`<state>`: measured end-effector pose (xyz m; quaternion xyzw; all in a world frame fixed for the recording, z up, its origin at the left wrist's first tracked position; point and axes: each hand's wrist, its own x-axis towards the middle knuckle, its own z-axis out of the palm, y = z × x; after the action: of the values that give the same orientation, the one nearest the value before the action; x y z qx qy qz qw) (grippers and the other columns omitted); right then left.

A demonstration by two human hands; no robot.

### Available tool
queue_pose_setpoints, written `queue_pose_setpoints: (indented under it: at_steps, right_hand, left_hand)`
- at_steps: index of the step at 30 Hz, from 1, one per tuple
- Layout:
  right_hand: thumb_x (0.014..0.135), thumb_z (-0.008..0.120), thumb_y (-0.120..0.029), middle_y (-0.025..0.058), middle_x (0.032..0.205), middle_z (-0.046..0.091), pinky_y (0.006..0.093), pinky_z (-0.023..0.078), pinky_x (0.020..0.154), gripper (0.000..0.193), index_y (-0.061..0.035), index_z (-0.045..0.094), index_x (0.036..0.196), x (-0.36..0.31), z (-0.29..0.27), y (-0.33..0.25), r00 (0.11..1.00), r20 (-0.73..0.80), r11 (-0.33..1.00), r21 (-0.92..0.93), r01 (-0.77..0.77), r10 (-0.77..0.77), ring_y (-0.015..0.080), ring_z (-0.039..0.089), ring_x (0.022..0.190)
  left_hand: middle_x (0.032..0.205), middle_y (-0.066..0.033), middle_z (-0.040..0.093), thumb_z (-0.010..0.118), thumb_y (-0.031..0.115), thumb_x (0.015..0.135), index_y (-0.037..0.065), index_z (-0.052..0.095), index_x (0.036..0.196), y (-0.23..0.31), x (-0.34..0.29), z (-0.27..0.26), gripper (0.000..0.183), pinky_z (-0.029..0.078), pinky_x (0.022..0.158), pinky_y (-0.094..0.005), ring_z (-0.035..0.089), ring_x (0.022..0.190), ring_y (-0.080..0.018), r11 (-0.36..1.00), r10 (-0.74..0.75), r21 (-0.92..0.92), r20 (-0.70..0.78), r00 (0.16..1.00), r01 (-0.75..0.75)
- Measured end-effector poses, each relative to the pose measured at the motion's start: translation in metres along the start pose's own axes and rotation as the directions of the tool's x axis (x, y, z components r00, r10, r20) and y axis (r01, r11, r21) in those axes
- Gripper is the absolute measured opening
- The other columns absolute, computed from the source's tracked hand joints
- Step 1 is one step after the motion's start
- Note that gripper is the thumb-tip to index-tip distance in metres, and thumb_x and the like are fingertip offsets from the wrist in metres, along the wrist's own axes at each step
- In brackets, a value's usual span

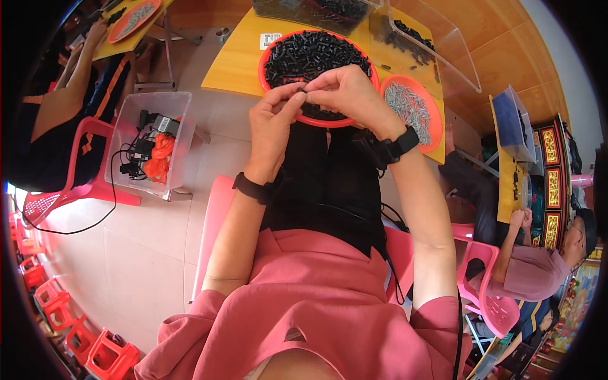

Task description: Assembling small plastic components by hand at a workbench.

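Note:
My left hand [273, 113] and my right hand [345, 95] meet over the near part of a round red basin [262, 71]. Between their pinched fingertips is a small dark part [301, 90], mostly covered by the fingers, so its exact shape is hidden. Both hands are closed on it. A heap of small black plastic pieces [316, 57] fills the basin below. Just right of my right hand lies an orange-red plate [434, 120] bearing a pile of small silvery screw-like pieces [408, 107].
A yellow table [231, 63] carries the basin, plus clear bins [304, 18] of black pieces behind. At left, a translucent tub [152, 104] holds cables and orange-red bags. Co-workers sit at tables on both sides. Red stools [111, 354] stand lower left.

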<state>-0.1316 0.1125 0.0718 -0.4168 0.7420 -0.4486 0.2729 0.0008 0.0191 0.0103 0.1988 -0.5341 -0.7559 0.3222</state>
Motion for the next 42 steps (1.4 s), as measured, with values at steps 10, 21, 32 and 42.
queue_pose_setpoints:
  at_steps: [10,21,32,42]
  right_hand:
    - [0.077,0.069,-0.008,0.0115,0.073,0.065,0.0353,0.049,0.06,0.01,-0.0001,0.069,0.083,-0.005,-0.024,0.038,0.966,-0.052,0.713,-0.685,0.151,-0.254,0.0244,0.064,0.068]
    - [0.077,0.069,-0.016,0.0137,0.081,0.062,0.0435,0.049,0.071,0.012,-0.0045,0.069,0.08,-0.007,-0.017,0.038,0.986,0.021,0.588,-0.801,0.116,-0.165,0.0339,0.062,0.083]
    - [0.078,0.07,-0.009,0.0112,0.071,0.068,0.0296,0.052,0.061,0.011,0.0017,0.065,0.079,-0.014,-0.022,0.037,0.979,-0.054,0.838,-0.528,0.14,-0.197,0.0181,0.066,0.065]
    - [0.078,0.066,-0.006,0.0125,0.072,0.066,0.0347,0.052,0.059,0.009,-0.0011,0.061,0.085,-0.03,0.004,0.01,0.899,-0.183,0.866,-0.398,0.302,-0.398,0.0271,0.066,0.067]
  left_hand:
    - [0.099,-0.0076,0.069,0.061,0.014,0.093,0.002,0.063,0.109,-0.002,0.006,-0.007,0.02,0.047,0.061,-0.0161,0.061,0.07,-0.0056,0.971,-0.165,-0.174,0.012,0.986,0.165]
    - [0.095,-0.0073,0.07,0.065,0.016,0.09,0.003,0.064,0.106,-0.003,0.006,-0.007,0.021,0.043,0.06,-0.017,0.06,0.069,-0.0054,0.961,-0.18,-0.21,0.022,0.983,0.181]
    - [0.095,-0.0071,0.07,0.065,0.017,0.09,0.003,0.064,0.106,-0.001,0.004,-0.005,0.021,0.043,0.059,-0.0169,0.06,0.069,-0.005,0.962,-0.175,-0.208,0.021,0.984,0.176]
    - [0.087,-0.0014,0.066,0.062,0.014,0.091,0.002,0.065,0.108,-0.001,-0.002,0.004,0.02,0.041,0.059,-0.0173,0.054,0.065,-0.0035,0.992,-0.121,-0.005,0.153,0.981,0.123]
